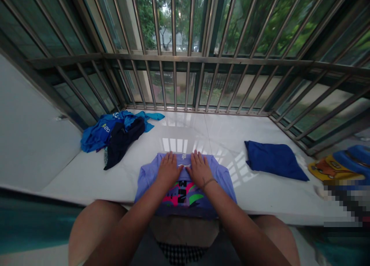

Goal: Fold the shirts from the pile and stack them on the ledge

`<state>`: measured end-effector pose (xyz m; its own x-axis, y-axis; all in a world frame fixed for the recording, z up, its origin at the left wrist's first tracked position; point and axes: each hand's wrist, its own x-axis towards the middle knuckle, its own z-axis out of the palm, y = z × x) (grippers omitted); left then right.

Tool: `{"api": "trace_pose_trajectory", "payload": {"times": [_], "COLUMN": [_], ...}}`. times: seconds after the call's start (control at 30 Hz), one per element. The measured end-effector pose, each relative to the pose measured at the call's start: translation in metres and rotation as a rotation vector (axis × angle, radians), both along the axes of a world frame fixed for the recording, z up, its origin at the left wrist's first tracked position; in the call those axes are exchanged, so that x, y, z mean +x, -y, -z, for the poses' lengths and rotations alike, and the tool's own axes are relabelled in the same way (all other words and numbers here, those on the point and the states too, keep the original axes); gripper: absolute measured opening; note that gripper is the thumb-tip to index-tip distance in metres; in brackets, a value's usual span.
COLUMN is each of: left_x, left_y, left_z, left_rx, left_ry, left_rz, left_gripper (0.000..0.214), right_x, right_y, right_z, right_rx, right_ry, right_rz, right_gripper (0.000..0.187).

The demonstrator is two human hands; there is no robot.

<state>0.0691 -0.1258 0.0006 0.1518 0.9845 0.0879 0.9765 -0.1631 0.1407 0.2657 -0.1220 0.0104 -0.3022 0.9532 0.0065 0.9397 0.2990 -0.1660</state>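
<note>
Head view: the left hand (169,169) and right hand (200,169) lie side by side, palms down and fingers spread, pressing on a lavender T-shirt (185,183) with a pink, green and black print. Neither hand pinches or closes on the cloth; the flat, open hands seem placed to smooth the fabric and hold it steady. The shirt lies at the near edge of a white stone ledge (86,181), just in front of the person's knees (92,227), probably to keep it within easy reach. A thin bracelet (208,181) circles the right wrist. To the left, a dark navy garment (124,140) lies across a crumpled bright blue garment (101,133). To the right sit a flat blue cloth (273,160) and, farther along, a yellow printed item (332,169), both well apart from the shirt, which appears to leave working room around it. Metal window bars (185,81) run behind the ledge.
</note>
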Motion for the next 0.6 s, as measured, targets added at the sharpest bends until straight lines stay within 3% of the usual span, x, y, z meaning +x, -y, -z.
{"api": "trace_pose_trajectory", "payload": {"times": [0.13,0.23,0.37,0.5,0.6], "left_x": [-0.030,-0.059,-0.090,-0.114,-0.121], "left_y": [-0.006,-0.012,-0.036,-0.073,-0.101], "left_z": [0.016,0.014,-0.008,-0.034,-0.048], "left_rx": [-0.001,0.003,-0.077,-0.350,-0.454], "left_ry": [-0.024,-0.028,-0.016,0.035,0.041], "left_rz": [-0.095,-0.066,0.031,0.148,0.211], "left_gripper": [0.071,0.062,0.045,0.030,0.024], "right_x": [0.022,0.049,0.079,0.101,0.112], "right_y": [-0.001,-0.001,-0.014,-0.039,-0.059], "right_z": [0.014,0.012,-0.006,-0.027,-0.035], "right_rx": [-0.062,-0.047,-0.026,-0.144,-0.207], "right_ry": [0.020,0.058,0.062,0.041,0.032], "right_rz": [0.171,0.221,0.191,0.109,0.054], "right_gripper": [0.080,0.071,0.061,0.043,0.027]}}
